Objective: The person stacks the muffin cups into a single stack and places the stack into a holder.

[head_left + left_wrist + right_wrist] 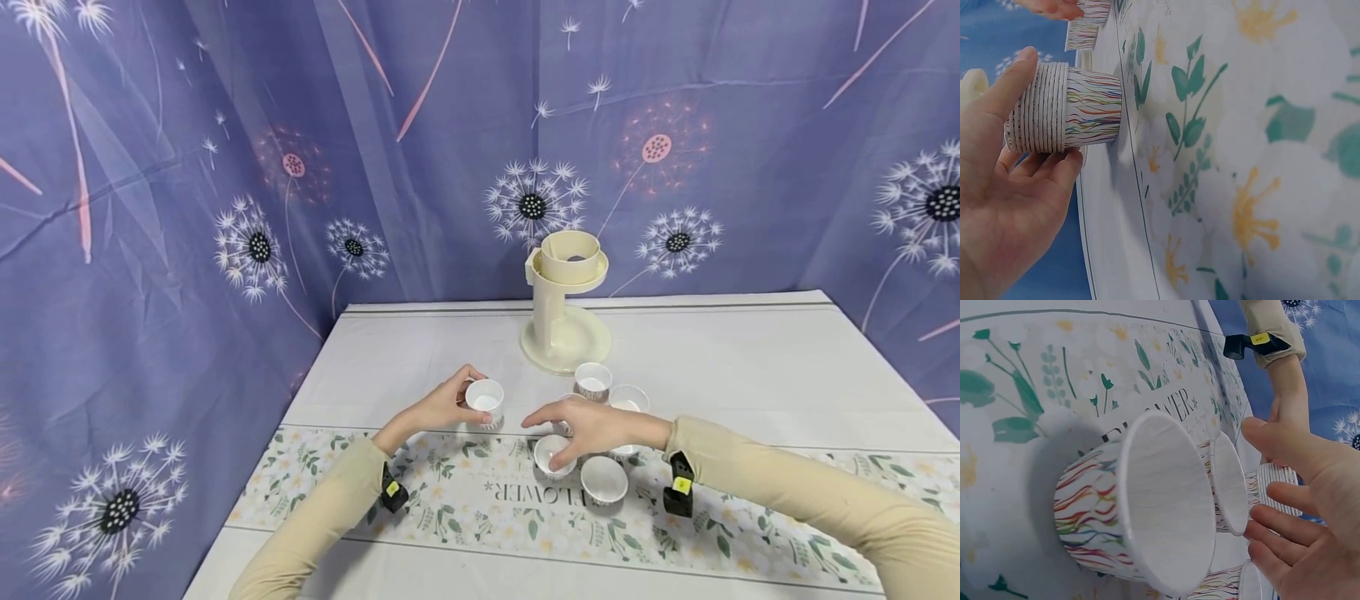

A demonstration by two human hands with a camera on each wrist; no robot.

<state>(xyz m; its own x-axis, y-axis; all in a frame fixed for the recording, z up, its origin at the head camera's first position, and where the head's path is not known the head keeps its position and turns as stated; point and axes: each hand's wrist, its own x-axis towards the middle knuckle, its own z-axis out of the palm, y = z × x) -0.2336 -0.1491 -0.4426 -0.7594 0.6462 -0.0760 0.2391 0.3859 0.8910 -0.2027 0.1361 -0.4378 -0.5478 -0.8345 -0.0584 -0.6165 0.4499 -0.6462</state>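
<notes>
My left hand (442,407) grips a nested stack of white paper cups (1066,109) with wavy coloured lines, thumb on one side and fingers on the other. In the head view the stack stands upright left of the loose cups. My right hand (603,425) reaches over the loose cups with thumb and fingers spread apart. Its thumb overlaps one paper cup (549,468) in the head view. Nearest the right wrist camera is another paper cup (1166,506), its mouth facing the lens. Part of the group is hidden under the right hand and forearm.
Behind the cups stands a cream plastic stand (549,317) with a ring holder on top and a round base. Two more paper cups (593,380) sit toward it. A floral cloth strip (480,517) crosses the white table (420,342). Purple dandelion curtains (450,167) enclose the back and sides.
</notes>
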